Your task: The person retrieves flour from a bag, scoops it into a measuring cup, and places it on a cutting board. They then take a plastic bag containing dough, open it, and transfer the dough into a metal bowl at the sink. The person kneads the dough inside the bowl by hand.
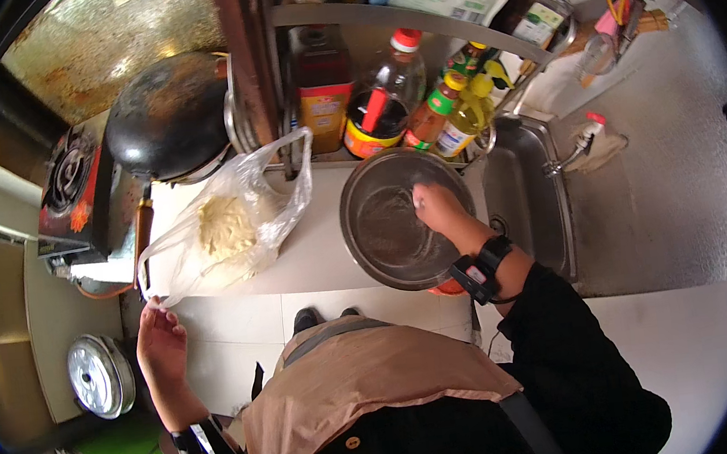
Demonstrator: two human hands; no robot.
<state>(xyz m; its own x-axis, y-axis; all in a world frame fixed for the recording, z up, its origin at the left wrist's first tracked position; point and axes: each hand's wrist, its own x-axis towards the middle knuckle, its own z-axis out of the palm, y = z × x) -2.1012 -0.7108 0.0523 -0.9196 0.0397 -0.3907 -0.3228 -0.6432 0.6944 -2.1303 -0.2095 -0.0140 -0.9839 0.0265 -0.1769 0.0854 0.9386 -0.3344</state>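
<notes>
A round metal basin (392, 250) stands on the counter to the right, with a whitish film on its inner floor. My right hand (434, 206) is over the inside of the basin, its fingers curled; whether it holds anything cannot be seen. On the white counter to the left, a clear plastic bag (269, 217) lies with its mouth spread, holding a pale, dough-like mass (226, 227). My left hand (162, 324) has its fingertips at the bag's lower left handle, pinching it.
A black wok (169, 118) and a gas stove (70, 185) are at the left. Behind the basin stand a dark sauce bottle (378, 116) and several other bottles under a metal shelf (408, 19). A steel sink (526, 190) adjoins on the right.
</notes>
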